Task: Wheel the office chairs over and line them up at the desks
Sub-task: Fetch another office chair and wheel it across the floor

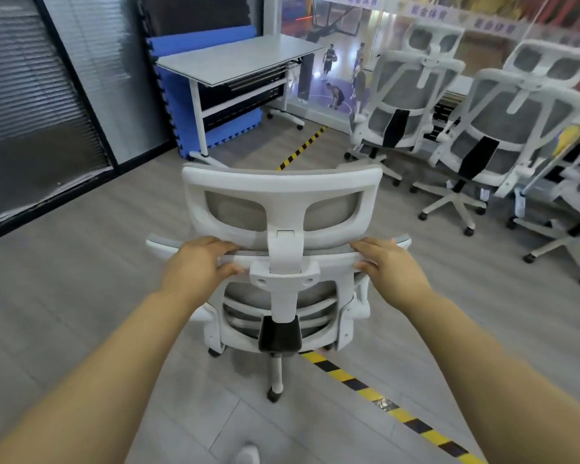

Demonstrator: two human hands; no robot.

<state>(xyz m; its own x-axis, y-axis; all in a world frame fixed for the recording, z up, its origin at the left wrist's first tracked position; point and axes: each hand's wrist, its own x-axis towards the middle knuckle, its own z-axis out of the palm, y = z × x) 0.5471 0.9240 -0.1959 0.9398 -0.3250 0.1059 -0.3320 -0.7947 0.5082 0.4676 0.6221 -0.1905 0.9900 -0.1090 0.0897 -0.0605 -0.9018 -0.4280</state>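
Chair in hand: white office chair (282, 249) with grey mesh, seen from behind, standing on the grey floor (81, 296) in the middle of the room.
Left hand (195, 266): fingers curled over the top edge of the backrest, left of the headrest post.
Right hand (392, 266): gripping the same edge on the right side.
Desk (238, 58): white, ahead and well apart (blue foam mats (181, 105) behind it).
Other chairs: nearer parked chair (503, 128) and farther parked chair (409, 92) on the right.
Floor tape (382, 400): yellow-black, running under the held chair.

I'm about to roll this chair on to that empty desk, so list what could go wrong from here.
1. The white mesh office chair, gripped high on its backrest by the left hand and right hand, might tip if a caster catches.
2. Its casters may snag on the yellow-black floor tape.
3. It could bump the white desk's leg near the blue foam mats.
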